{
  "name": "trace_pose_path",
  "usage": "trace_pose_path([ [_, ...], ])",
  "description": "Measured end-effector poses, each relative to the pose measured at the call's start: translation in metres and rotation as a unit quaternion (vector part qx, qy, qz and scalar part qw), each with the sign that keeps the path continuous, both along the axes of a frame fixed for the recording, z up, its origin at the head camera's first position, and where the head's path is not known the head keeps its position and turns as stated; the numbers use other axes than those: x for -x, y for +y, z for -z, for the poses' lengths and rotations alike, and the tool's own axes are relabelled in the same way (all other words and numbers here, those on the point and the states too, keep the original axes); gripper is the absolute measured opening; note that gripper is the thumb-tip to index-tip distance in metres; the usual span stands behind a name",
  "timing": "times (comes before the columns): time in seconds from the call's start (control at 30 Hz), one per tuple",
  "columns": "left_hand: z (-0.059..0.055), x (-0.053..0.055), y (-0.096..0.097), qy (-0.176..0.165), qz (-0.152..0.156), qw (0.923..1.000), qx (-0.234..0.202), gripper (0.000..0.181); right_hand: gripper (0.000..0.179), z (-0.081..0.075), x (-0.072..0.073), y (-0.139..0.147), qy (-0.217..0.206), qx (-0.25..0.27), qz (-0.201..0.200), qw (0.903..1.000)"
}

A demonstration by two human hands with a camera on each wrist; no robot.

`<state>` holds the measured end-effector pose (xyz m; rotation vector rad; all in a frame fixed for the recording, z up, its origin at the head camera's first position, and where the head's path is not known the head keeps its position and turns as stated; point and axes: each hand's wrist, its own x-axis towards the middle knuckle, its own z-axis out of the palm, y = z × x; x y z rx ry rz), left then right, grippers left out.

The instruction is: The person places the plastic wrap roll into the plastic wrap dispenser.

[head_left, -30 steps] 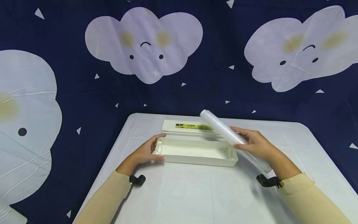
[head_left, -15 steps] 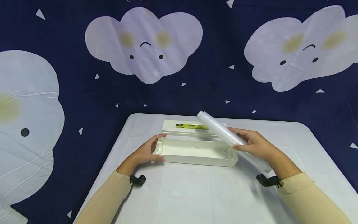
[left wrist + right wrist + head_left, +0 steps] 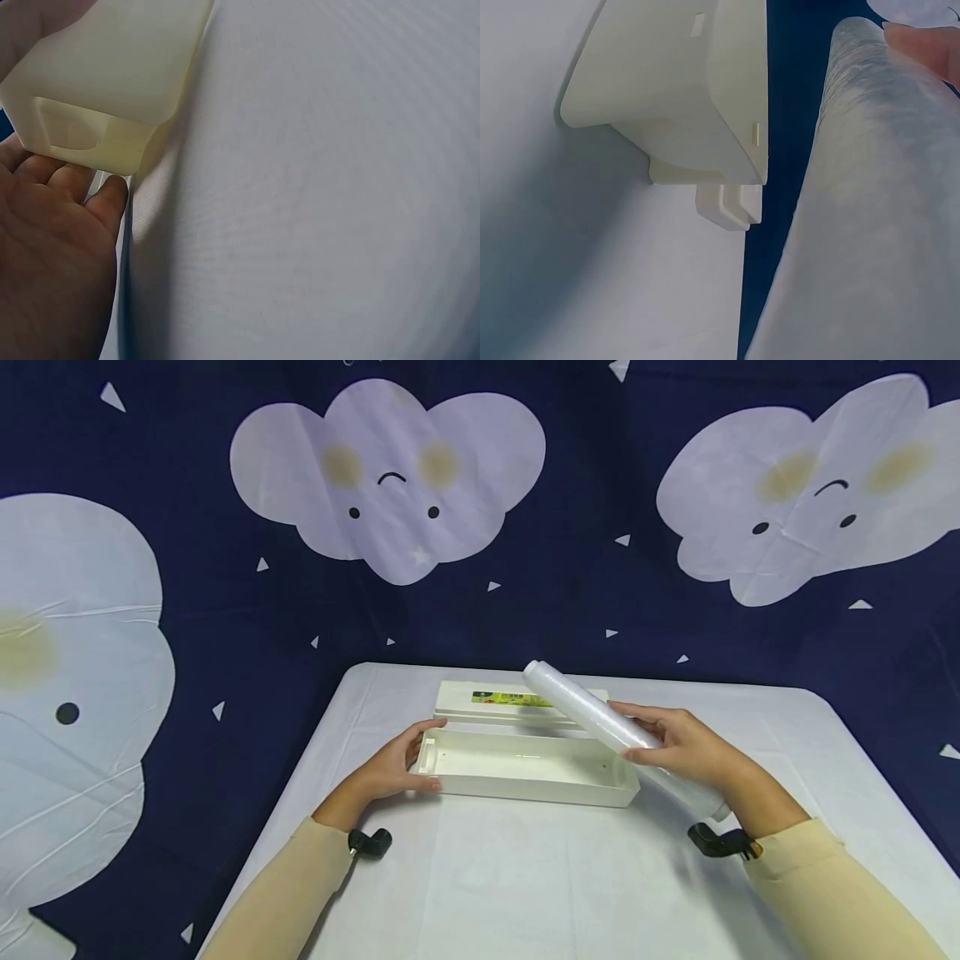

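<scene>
A long cream plastic box (image 3: 525,789), with no cover over it, sits on the white table in the head view. My left hand (image 3: 390,768) holds its left end, thumb on the near side and fingers at the far side; the left wrist view shows the box end (image 3: 112,60) between thumb and fingers. Above the box's right end, my right hand (image 3: 686,747) grips a roll of cling film (image 3: 577,703), slanted with its far end up and to the left. In the right wrist view the roll (image 3: 855,225) is apart from the box (image 3: 652,75).
Behind the box lies a matching cream lid (image 3: 452,697) with a yellow-green label (image 3: 510,698), partly covered by the roll from above. A white cloth (image 3: 495,885) covers the table. A dark blue curtain (image 3: 570,568) with cloud prints hangs at the back.
The roll's far end has swung slightly left and down over the lid, the right hand's fingers shifting a little left with it. My left hand and the box have stayed put.
</scene>
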<state>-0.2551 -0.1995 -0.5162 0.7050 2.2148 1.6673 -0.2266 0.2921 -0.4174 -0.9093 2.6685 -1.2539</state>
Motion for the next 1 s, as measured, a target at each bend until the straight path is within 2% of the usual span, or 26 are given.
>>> trace_pose_path([
  [0.13, 0.000, 0.000, -0.001, 0.002, 0.001, 1.0000, 0.002, 0.110, 0.073, 0.000, 0.000, -0.001, -0.006, 0.001, -0.005, 1.0000],
  [0.43, 0.002, 0.002, -0.001, 0.010, 0.006, 0.9999, 0.004, 0.109, 0.076, -0.001, 0.001, -0.006, -0.052, 0.005, -0.013, 0.9986],
  [1.0, 0.004, 0.004, -0.002, 0.011, 0.012, 0.9998, -0.010, 0.109, 0.075, 0.002, 0.007, -0.021, -0.061, 0.018, -0.044, 0.9970],
])
